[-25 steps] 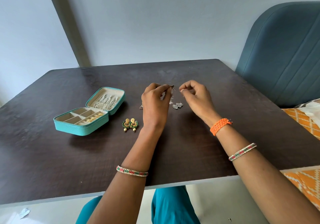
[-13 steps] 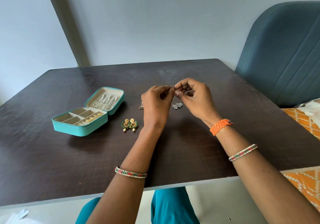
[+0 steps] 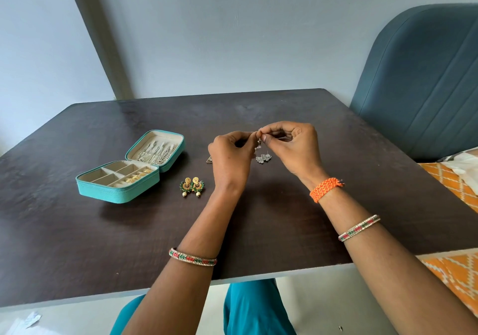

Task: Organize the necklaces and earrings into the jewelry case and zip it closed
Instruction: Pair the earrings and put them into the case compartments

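Note:
A teal jewelry case point(image 3: 117, 192) lies open on the left of the dark table point(image 3: 77, 244). Silver necklaces hang in its lid point(image 3: 156, 151) and gold pieces sit in one tray compartment. A pair of green and gold earrings point(image 3: 192, 186) lies on the table right of the case. My left hand point(image 3: 230, 160) and my right hand point(image 3: 289, 148) meet above the table centre, both pinching a small silver earring point(image 3: 259, 142). A second silver earring point(image 3: 263, 158) lies on the table just below them. A small dark piece point(image 3: 209, 160) peeks out left of my left hand.
A blue upholstered chair point(image 3: 419, 83) stands at the table's right side. Orange patterned fabric point(image 3: 450, 187) lies beyond the right edge. A pale wall rises right behind the table. My teal-clad legs show below the near edge.
My hands were apart a second ago. The right hand moved left to meet the left, and both now pinch the silver earring together.

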